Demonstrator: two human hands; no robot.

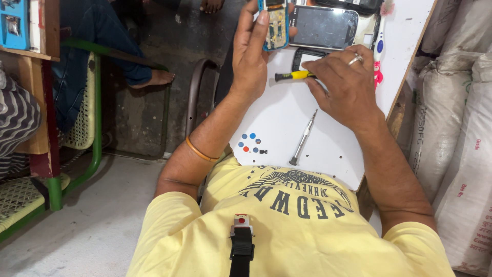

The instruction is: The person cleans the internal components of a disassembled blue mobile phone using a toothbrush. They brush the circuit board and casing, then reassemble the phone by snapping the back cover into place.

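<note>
- Table (287,123), white and flat, is seen in front of the person's yellow shirt; all places below are given relative to it.
- A silver screwdriver (303,137) is laid on the table near its front edge, with a cluster of small coloured dots (248,142) beside it toward the left edge.
- A dark-screened phone (323,26) is laid at the far end of the table, and a white-and-pink toothbrush (379,51) is laid along the right edge.
- Stacked white sacks (456,128) are seen beyond the right edge of the table.
- A grey concrete floor (77,225) and a green-framed chair (87,128) are seen well to the left of the table; another person's bare foot (156,78) is rested on the floor there.
- The left hand (251,54) is raised above the far left part of the table, its fingers wrapped around an opened phone body (275,23) with the thumb pressed on its edge.
- The right hand (343,82) is held palm down over the far middle of the table, its fingers pinched on the yellow-handled screwdriver (292,76), which is lying nearly level just above the table.
</note>
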